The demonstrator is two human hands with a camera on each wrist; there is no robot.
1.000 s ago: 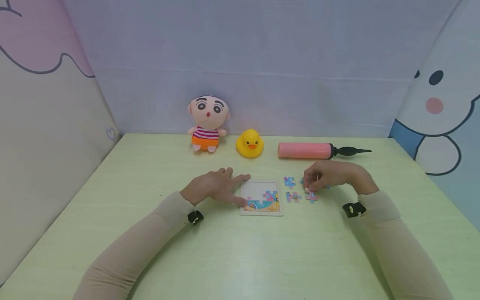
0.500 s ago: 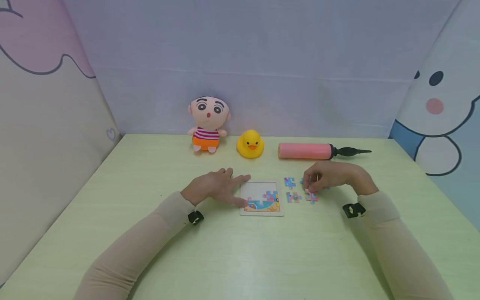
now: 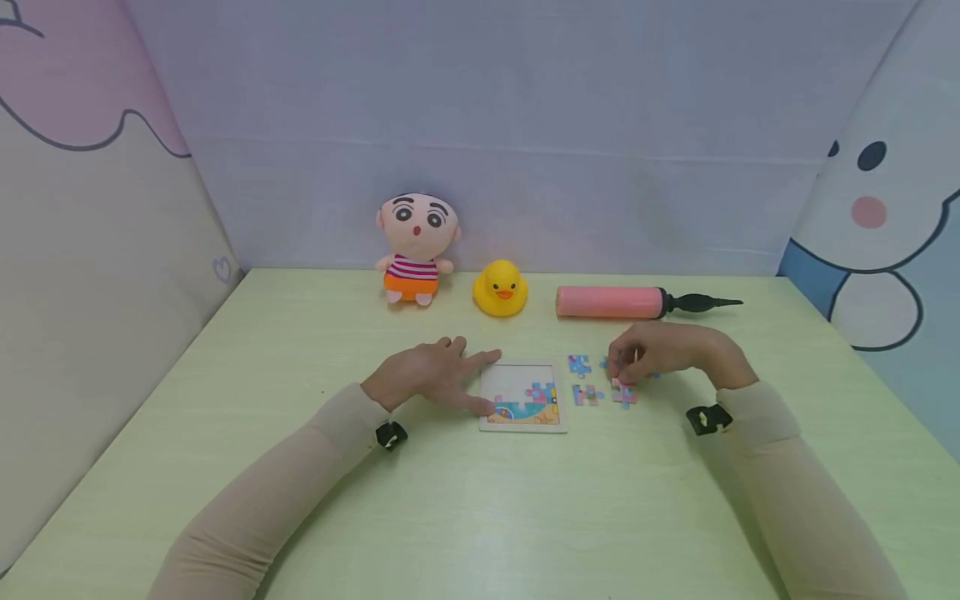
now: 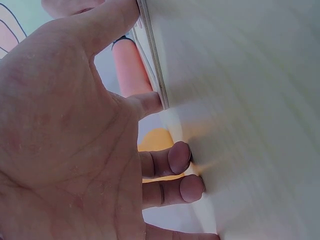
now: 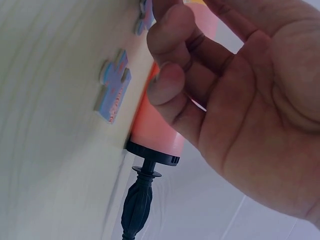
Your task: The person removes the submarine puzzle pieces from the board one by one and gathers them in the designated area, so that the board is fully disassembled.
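My left hand (image 3: 433,372) is spread at the left side of a square jigsaw puzzle tray (image 3: 522,428). Its thumb lies on the lower left corner, its index finger by the upper left one. In the left wrist view the fingers reach out nearly straight past the tray's edge (image 4: 156,60). Fitted pieces cover the tray's bottom and part of its right side. Curled fingers of my right hand (image 3: 656,346) pinch the upper edge of a pink and blue puzzle piece (image 3: 626,397) lying right of the tray; the right wrist view cuts off the thumb tip.
Loose puzzle pieces lie nearby, one blue (image 3: 579,364) and one pink (image 3: 586,395); others are partly hidden by the right hand. Along the back stand a plush doll (image 3: 415,250) and a yellow rubber duck (image 3: 500,289), with a pink hand pump (image 3: 611,302) lying beside them.
Almost nothing differs; the right hand and the piece at its fingertips have shifted very slightly to the right. The left hand and the tray stay put.
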